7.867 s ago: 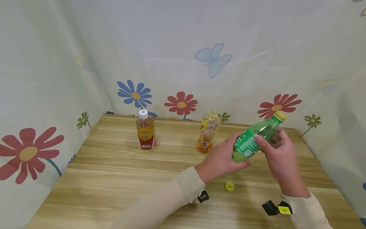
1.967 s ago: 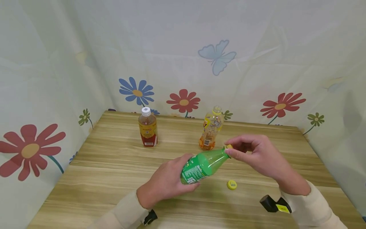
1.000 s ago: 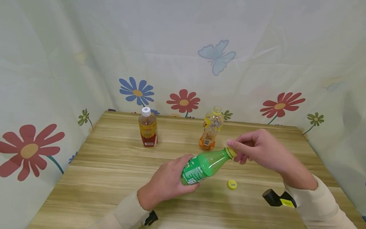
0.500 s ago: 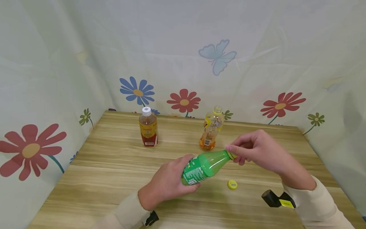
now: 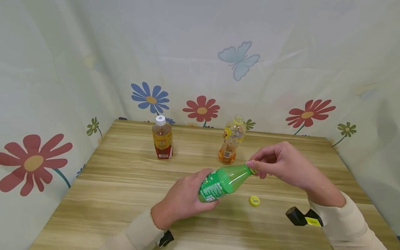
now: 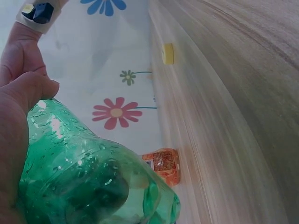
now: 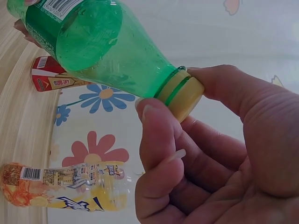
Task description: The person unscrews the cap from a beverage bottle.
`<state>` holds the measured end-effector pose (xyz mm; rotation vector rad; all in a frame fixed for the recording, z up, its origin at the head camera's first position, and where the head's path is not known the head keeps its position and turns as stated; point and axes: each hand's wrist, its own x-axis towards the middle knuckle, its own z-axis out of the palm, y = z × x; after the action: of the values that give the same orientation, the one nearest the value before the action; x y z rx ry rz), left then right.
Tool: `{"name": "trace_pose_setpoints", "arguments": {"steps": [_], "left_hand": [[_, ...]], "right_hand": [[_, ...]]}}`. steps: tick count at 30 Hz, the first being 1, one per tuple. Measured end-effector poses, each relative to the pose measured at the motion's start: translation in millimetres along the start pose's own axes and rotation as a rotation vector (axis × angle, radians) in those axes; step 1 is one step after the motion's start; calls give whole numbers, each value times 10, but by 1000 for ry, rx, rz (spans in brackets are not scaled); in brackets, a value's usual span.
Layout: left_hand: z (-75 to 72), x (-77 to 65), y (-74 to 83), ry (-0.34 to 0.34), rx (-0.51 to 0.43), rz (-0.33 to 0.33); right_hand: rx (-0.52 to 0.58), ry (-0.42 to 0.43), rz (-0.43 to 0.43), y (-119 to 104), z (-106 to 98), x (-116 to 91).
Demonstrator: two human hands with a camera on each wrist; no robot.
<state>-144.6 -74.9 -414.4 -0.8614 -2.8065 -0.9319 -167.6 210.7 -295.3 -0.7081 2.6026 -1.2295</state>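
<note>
My left hand (image 5: 184, 198) grips the labelled body of a green plastic soda bottle (image 5: 223, 180), tilted with its neck up to the right above the table. A yellow cap (image 7: 187, 98) sits on its neck. The thumb and fingers of my right hand (image 5: 282, 165) pinch this cap, largely covering it in the head view. Clear liquid shows inside the bottle in the right wrist view. On the table below the neck lies a loose yellow cap (image 5: 254, 200). Behind stands an uncapped clear bottle (image 5: 231, 142) with some orange drink at the bottom.
A white-capped bottle (image 5: 162, 142) with a yellow and red label stands at the back left of the wooden table (image 5: 125, 187). Flower-printed cloth (image 5: 175, 69) closes off the back and sides.
Since the oldest frame, the green bottle has moved left and lower, and my right hand has gone from its body to its cap. Over the last second, my right thumb has come down onto the cap.
</note>
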Motion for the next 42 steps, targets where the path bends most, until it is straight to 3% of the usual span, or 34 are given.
{"name": "trace_pose_setpoints", "arguments": {"steps": [22, 33, 42], "left_hand": [[6, -10, 11, -26, -11, -22], [-16, -26, -12, -26, -20, -38], [-27, -23, -4, -25, -13, -29]], "right_hand": [[3, -20, -75, 3, -13, -30], [-41, -118, 1, 12, -12, -16], [21, -50, 119, -1, -61, -8]]}}
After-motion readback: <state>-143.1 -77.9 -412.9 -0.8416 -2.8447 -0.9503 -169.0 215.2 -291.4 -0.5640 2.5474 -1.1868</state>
